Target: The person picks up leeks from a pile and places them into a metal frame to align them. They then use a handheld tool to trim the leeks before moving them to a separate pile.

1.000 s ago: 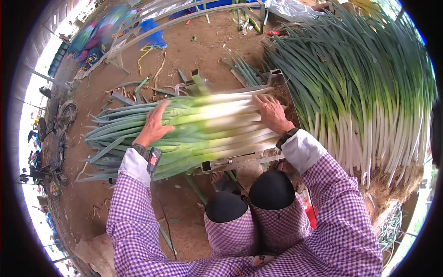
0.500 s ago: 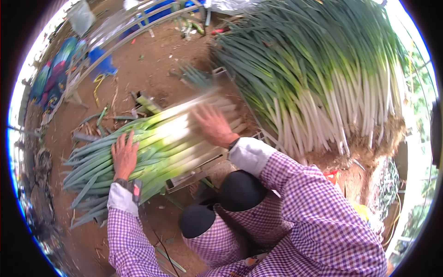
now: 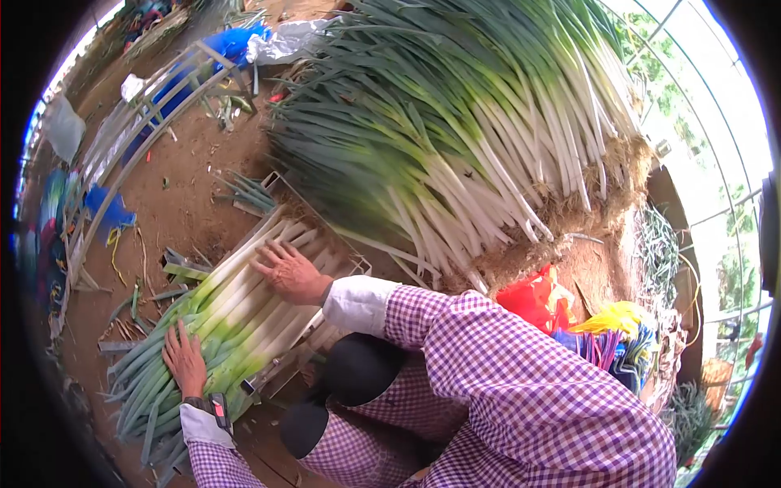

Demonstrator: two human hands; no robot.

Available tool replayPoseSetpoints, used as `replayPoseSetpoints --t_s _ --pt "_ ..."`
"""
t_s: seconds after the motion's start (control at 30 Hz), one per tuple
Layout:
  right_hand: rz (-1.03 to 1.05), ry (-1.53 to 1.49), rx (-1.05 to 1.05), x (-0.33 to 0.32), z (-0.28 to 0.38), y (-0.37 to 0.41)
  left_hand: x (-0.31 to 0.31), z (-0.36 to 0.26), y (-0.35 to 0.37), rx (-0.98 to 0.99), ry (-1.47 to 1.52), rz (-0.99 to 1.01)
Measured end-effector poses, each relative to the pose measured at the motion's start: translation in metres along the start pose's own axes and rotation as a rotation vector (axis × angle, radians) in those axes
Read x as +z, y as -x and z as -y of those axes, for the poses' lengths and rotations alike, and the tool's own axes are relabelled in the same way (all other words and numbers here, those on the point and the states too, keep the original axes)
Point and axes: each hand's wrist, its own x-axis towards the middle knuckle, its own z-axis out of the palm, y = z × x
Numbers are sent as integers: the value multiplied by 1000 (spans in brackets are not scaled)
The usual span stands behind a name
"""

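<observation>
A row of long green onions point(image 3: 244, 297) lies side by side on a low metal frame point(image 3: 313, 325) in front of my knees. Their white stems point up and to the right, their green tops down and to the left. My left hand point(image 3: 185, 360) rests flat on the green leaves, fingers apart. Across the white stems lies my right hand point(image 3: 291, 273), palm down with its fingers spread. Neither hand grips anything.
A large heap of green onions point(image 3: 455, 130) with roots on fills the upper right. A red plastic bag point(image 3: 538, 299) and yellow ties point(image 3: 612, 320) are on the right. Cut leaf pieces point(image 3: 248, 192) lie beyond the frame; a bamboo-like rack point(image 3: 146, 146) stands upper left.
The whole view has swung to the right, bringing the red bag and yellow ties into sight. Both hands stay on the onions; the right hand is less blurred.
</observation>
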Motion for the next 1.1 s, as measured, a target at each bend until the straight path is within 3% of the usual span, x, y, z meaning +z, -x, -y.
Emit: replayPoseSetpoints --t_s 0.07,0.1,0.2,0.27,0.37,0.4,0.47,0.57,0.73,0.87,1.0,1.1 --pt "86 -221 45 -46 16 -1 2 0 2 -7 0 4" --pt "-51 -228 -27 -57 15 4 3 0 3 -9 -4 0" --pt "-183 -251 43 -141 0 40 3 0 2 -7 -2 2" --pt "-384 -105 128 -172 -46 71 4 2 1 -5 0 2" --pt "-514 -32 480 -181 -146 132 8 5 0 -1 -8 -9" --pt "-388 286 599 -207 -153 152 10 6 -1 -3 -14 -10" --pt "-353 441 727 -209 -196 187 11 5 -1 -7 -22 -21" --pt "-281 541 817 -215 -203 214 15 6 -1 3 -36 -43" --pt "-263 543 877 -211 -225 220 21 10 -3 7 -53 -68" --pt "-357 301 965 -247 -204 202 23 10 -1 15 -72 -84" --pt "-463 725 675 -276 -214 199 26 12 -4 14 -94 -85" --pt "-504 617 771 -271 -238 202 21 10 -3 -1 -72 -74"
